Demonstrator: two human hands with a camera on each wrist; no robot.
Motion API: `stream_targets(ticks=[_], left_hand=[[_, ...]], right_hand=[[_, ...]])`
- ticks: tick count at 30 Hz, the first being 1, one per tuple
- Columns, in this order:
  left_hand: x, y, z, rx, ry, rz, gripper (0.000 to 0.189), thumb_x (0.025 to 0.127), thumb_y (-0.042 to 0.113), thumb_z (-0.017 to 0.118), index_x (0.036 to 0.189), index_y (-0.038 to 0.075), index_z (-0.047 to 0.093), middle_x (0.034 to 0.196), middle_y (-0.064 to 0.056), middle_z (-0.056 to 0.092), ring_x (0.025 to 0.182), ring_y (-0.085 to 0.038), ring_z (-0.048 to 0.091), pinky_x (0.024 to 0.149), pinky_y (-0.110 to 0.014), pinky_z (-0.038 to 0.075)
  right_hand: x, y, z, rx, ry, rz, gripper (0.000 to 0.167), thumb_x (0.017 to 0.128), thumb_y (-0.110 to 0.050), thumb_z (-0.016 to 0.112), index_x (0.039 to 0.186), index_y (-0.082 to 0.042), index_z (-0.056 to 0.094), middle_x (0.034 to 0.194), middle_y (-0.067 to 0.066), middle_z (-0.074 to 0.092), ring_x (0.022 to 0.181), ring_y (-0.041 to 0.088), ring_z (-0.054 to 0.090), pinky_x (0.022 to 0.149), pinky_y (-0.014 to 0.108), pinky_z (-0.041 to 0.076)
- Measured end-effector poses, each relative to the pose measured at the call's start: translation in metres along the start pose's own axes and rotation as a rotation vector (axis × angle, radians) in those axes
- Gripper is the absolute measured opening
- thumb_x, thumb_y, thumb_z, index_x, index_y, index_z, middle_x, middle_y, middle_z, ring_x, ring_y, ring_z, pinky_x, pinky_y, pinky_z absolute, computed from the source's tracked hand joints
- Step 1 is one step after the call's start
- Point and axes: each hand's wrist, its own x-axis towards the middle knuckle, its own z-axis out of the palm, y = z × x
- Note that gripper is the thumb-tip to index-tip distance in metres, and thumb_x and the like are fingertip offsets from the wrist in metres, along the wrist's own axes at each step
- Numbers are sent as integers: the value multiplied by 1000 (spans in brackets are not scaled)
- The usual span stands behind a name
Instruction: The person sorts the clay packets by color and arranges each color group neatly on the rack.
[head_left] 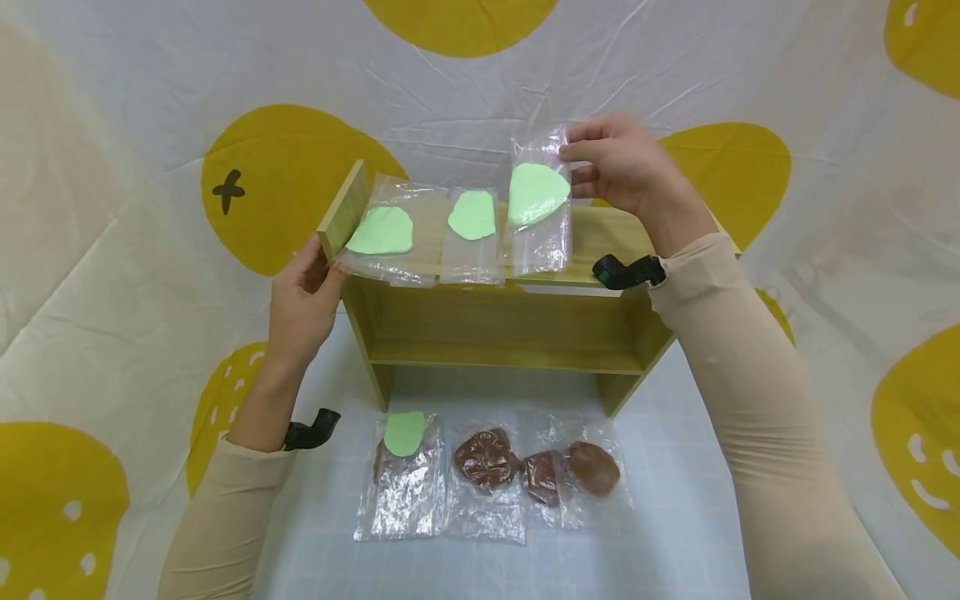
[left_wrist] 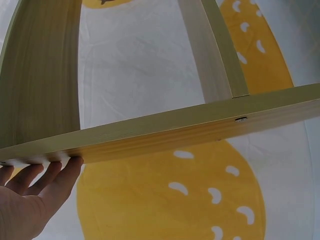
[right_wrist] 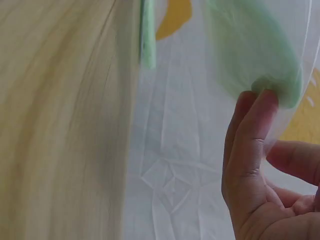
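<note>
My right hand [head_left: 618,162] pinches the right edge of a clear plastic bag [head_left: 551,250] between fingers and thumb. Inside that bag is a flat pale-green piece [right_wrist: 255,45], held upright over the wooden shelf's top board [head_left: 600,229]. Left of it, another bag with a small green piece [head_left: 472,215] and a wider bag with a green piece [head_left: 382,231] stand on the top board. My left hand [head_left: 302,304] touches the shelf's left side panel [head_left: 343,204]; its fingertips [left_wrist: 75,162] rest against the outer face in the left wrist view.
On the pale tabletop [head_left: 480,571] before the shelf lie a bag with a green piece [head_left: 405,433] partly over something brown, and bags with brown pieces [head_left: 486,460]. A lower shelf board [head_left: 502,354] spans the unit. White cloth with yellow shapes [head_left: 465,25] hangs behind.
</note>
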Motion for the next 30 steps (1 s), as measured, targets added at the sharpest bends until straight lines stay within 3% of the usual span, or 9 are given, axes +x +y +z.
stream_targets(ticks=[4,9,13,16,24,30], left_hand=[[0,0,1,-3,-3,-3,49,100,18,64,147,21,53,143,-6,56,126,-24,55,103,-36,47],[0,-1,1,-1,-5,11,48,100,17,64,147,20,53,142,-6,56,125,-24,56,103,-36,47],[1,-2,0,1,-9,20,47,100,18,64,146,20,54,141,-6,57,124,-23,56,102,-36,47],[2,-2,0,-3,-9,14,48,100,18,64,146,20,54,141,-6,57,124,-23,57,102,-36,47],[4,-3,1,-9,-6,-4,48,100,19,64,147,22,54,142,-5,56,125,-23,56,103,-36,47],[5,-4,3,-1,-6,-10,48,100,20,64,146,22,54,141,-4,57,124,-23,56,102,-37,47]], right_hand=[[5,3,-3,-77,-29,38,39,98,1,60,134,6,47,106,15,58,68,26,66,65,34,61],[6,5,-3,-280,-61,47,55,101,-7,57,150,3,34,126,16,48,84,26,65,78,33,59],[5,6,-2,-449,-84,19,54,104,-16,53,152,2,36,142,18,43,101,29,62,88,36,56],[3,5,-1,-556,-101,-5,53,105,-21,50,151,2,38,144,18,43,112,31,59,92,39,55],[-10,-2,0,-892,-98,-28,48,106,-26,48,146,0,47,143,17,49,118,33,57,96,41,52],[-32,0,-1,-880,-74,-131,42,105,-23,51,139,2,53,138,18,53,112,36,60,91,41,55]])
